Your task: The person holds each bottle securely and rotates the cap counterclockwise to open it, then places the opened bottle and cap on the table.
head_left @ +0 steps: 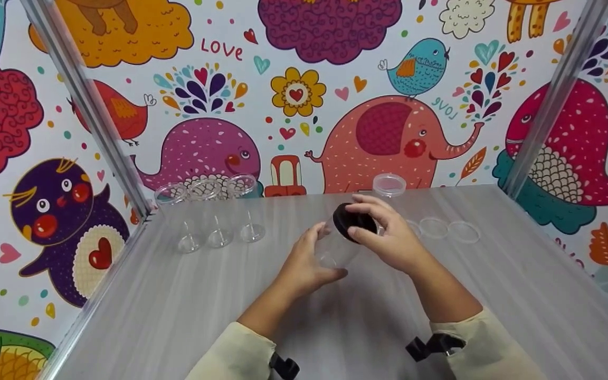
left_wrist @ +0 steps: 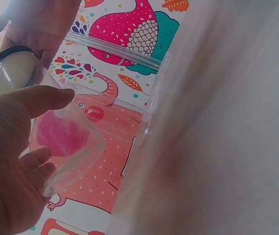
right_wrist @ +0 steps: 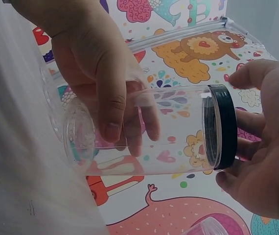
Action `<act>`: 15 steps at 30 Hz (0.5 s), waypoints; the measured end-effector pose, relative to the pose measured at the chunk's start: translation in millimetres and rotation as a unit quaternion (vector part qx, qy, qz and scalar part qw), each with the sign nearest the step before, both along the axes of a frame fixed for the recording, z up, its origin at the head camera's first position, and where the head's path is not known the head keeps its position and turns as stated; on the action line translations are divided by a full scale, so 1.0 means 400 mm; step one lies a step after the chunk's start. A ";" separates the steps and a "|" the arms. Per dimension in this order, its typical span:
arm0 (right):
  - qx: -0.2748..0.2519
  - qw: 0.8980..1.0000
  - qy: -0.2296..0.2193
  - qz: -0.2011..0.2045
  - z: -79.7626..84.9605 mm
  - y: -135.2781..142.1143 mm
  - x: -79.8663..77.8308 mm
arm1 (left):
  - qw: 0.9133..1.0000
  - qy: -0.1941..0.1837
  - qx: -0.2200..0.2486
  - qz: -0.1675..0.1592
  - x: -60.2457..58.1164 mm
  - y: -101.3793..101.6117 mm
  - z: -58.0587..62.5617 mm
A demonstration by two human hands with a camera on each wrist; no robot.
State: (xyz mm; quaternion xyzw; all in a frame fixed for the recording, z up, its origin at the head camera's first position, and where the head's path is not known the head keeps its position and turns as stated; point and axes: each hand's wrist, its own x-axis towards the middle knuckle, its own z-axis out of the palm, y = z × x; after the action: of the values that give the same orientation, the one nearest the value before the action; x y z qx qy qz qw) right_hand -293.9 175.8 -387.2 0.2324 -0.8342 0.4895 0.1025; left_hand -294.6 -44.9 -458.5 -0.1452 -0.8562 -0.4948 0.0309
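Observation:
A clear plastic jar (right_wrist: 174, 132) is held tilted over the table, with a black lid (right_wrist: 226, 127) on its mouth. My left hand (head_left: 304, 264) grips the jar's body, thumb on the near side and fingers round the far side. At the lid is my right hand (head_left: 391, 235), its thumb and fingers spread round the black edge and pinching it. In the right wrist view the lid sits across the jar's end, and the wall pattern shows through the jar's clear side.
Three clear jars (head_left: 251, 211) stand in a row at the table's back left. Another clear jar (head_left: 389, 186) stands at the back, partly hidden by the right hand. Several thin clear rings (head_left: 464, 241) lie right of it. Patterned walls and metal posts (head_left: 547, 100) bound the grey table (head_left: 177, 306).

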 end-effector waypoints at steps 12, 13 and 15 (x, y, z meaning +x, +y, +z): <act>0.053 0.995 -0.029 -0.083 0.001 -0.005 -0.001 | 1.000 0.015 0.004 -0.007 -0.001 -0.002 -0.006; 0.051 0.995 -0.030 -0.081 0.001 -0.006 0.000 | 1.000 0.017 0.003 -0.008 0.000 -0.002 -0.006; 0.049 0.995 -0.031 -0.077 -0.002 -0.007 0.001 | 1.000 0.016 0.000 -0.008 0.000 -0.002 -0.006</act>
State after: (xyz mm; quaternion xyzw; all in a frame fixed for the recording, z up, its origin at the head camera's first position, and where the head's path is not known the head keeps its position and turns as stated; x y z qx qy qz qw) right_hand -293.6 173.2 -388.1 0.1572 -0.8755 0.4453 0.1023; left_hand -294.4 -45.5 -460.8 -0.1604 -0.8545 -0.4924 0.0408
